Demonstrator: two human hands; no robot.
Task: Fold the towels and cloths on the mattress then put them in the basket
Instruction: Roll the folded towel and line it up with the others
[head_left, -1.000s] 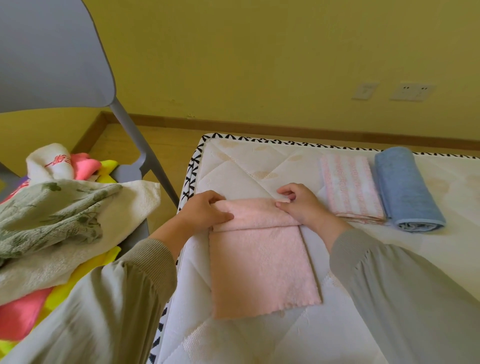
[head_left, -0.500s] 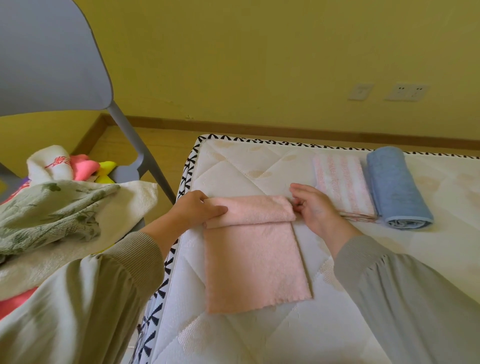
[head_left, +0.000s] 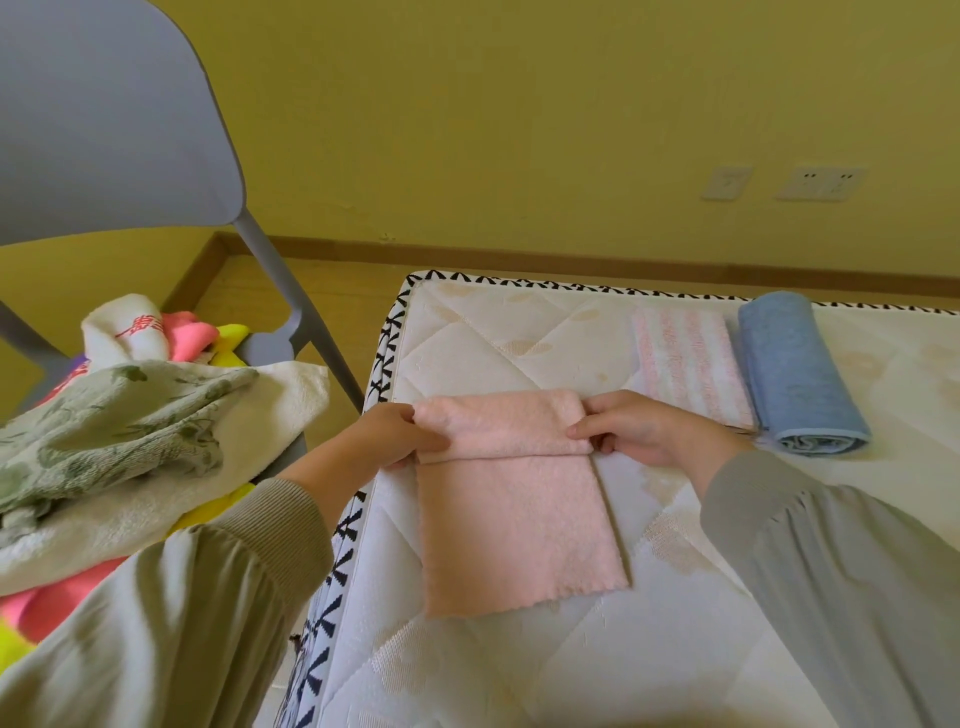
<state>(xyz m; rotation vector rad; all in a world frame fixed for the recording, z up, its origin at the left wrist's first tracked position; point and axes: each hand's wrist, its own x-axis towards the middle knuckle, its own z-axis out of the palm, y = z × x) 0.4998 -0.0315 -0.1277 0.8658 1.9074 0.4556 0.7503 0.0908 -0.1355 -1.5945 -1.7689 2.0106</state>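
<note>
Head view: we see the pink towel (head_left: 514, 525) lying flat on the mattress (head_left: 675, 649), with its far end rolled over. Our left hand (head_left: 395, 436) pinches the left end of this roll, and our right hand (head_left: 644, 431) pinches the right end. Just beside the right hand lie a striped cloth (head_left: 685, 369) and a rolled blue towel (head_left: 795, 374).
</note>
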